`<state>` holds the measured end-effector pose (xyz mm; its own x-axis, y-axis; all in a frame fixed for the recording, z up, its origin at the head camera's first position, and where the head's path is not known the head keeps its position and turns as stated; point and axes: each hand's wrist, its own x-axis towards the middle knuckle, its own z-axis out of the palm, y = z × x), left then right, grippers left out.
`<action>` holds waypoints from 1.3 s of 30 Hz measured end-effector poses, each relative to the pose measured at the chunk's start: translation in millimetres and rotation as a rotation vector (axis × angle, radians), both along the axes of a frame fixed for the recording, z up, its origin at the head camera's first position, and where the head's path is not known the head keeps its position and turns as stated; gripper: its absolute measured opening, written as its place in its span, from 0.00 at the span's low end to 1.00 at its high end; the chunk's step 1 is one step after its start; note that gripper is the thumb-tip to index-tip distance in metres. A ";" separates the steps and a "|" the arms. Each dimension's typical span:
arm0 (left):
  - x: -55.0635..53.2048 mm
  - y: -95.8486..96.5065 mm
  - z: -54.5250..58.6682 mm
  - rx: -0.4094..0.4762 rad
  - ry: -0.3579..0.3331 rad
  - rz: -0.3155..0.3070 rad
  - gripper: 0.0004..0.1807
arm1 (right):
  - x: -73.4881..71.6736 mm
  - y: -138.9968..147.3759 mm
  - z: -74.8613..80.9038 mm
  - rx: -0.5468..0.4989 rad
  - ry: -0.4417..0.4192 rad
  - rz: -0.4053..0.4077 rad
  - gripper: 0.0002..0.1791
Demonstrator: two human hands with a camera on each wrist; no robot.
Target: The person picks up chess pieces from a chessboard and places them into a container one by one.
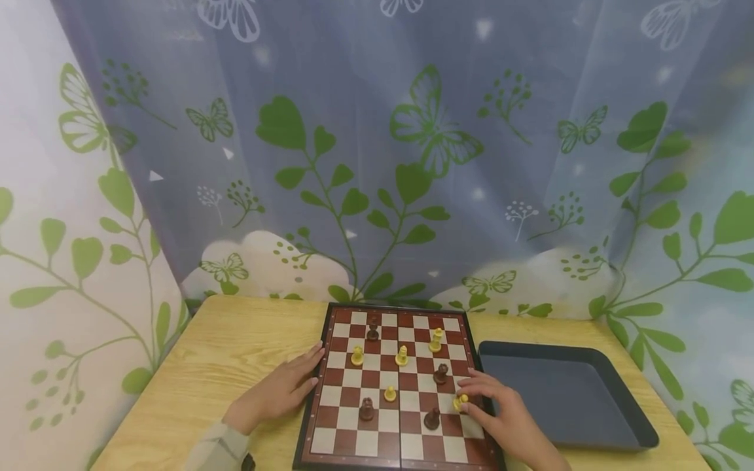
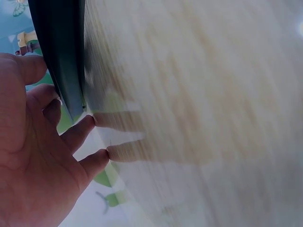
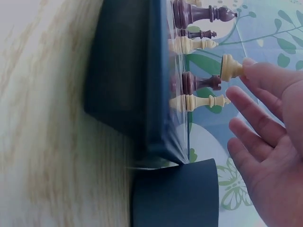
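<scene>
My right hand [image 1: 509,415] pinches a yellow chess piece [image 3: 230,68] between thumb and index finger, raised over the right side of the chessboard [image 1: 377,445]. Fingertips cover its top, and its wide base shows in the right wrist view. My left hand [image 1: 277,392] lies along the board's left edge, fingers extended and touching the rim and table. Dark pieces stand on the squares, among them a rook [image 3: 199,82] and a bishop [image 3: 203,14]. A tall yellow piece [image 1: 436,340] stands at the far right, and a small yellow piece [image 1: 390,394] stands near the middle.
A dark, shallow rectangular tray [image 1: 624,399] lies right of the board, close to its edge. Both are on a wooden table [image 1: 235,333]. Behind the table hangs a blue curtain [image 1: 365,144] printed with green leaves and butterflies.
</scene>
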<state>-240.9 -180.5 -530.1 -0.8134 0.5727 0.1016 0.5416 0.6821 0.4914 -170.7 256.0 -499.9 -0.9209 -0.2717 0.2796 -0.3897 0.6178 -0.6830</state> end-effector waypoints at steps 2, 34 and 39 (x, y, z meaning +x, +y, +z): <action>-0.2 -1.2 -0.3 -0.004 0.006 -0.002 0.32 | -0.5 0.7 0.2 0.004 0.010 0.003 0.11; -0.8 0.0 1.1 -0.005 -0.022 0.018 0.32 | 3.2 66.4 11.4 0.048 0.236 -0.234 0.13; -1.3 1.1 1.7 0.009 -0.009 0.000 0.32 | 0.6 82.2 12.9 0.074 0.261 -0.235 0.13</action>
<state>-242.2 -179.4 -528.4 -0.8144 0.5716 0.0996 0.5371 0.6776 0.5023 -170.1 338.2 -487.0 -0.8609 -0.0890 0.5009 -0.3861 0.7556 -0.5292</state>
